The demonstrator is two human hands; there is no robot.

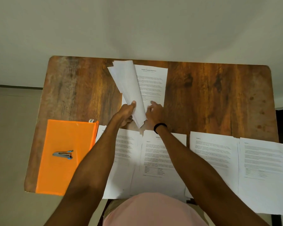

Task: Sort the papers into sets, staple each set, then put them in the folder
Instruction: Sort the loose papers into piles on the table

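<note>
Sorting under way; stapling and filing look yet to come.
My left hand point(127, 112) grips the unsorted stack point(129, 85); my right hand point(154, 111), fingers loose, touches a sheet point(153, 80) on the table point(219, 95). Piles point(214, 149) line the near edge; the stapler point(63, 154) lies on the orange folder point(64, 173).

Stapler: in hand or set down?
Set down. The stapler lies on the orange folder, neither hand on it; the left hand grips a sheaf of papers, the right hand touches a printed sheet.
</note>
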